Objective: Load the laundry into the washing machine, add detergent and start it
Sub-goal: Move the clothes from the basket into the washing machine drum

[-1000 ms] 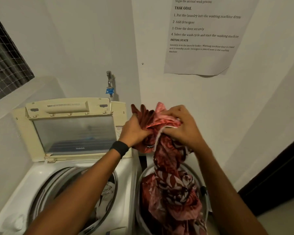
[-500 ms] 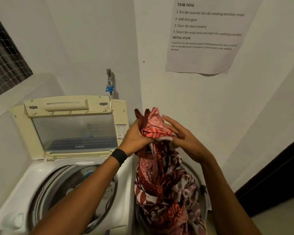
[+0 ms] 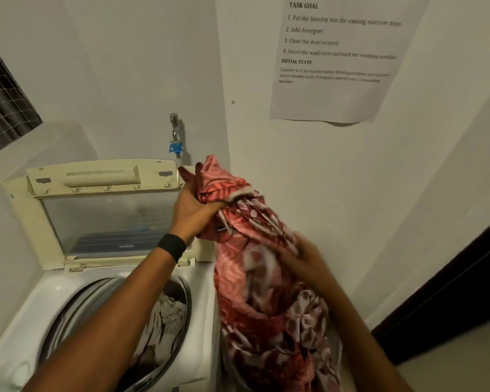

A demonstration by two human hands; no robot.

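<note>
A white top-loading washing machine [image 3: 68, 287] stands at lower left with its cream lid [image 3: 102, 210] raised. Pale clothes [image 3: 164, 326] lie in the drum. To its right, a long red and pink patterned cloth [image 3: 255, 278] hangs up out of a laundry basket [image 3: 334, 352], whose rim barely shows. My left hand [image 3: 193, 213] grips the bunched top of the cloth beside the lid's right edge. My right hand [image 3: 303, 256] is lower, blurred, against the cloth's right side; its grip is unclear.
A tap with a blue fitting [image 3: 176, 137] sticks out of the wall above the machine. A printed task sheet [image 3: 337, 52] hangs on the right wall. A meshed window [image 3: 3, 103] is at left, a dark doorway [image 3: 450, 301] at right.
My right hand has let go of the cloth's top and dropped down along its right side. My left hand keeps the bunched top raised and has shifted slightly left.
</note>
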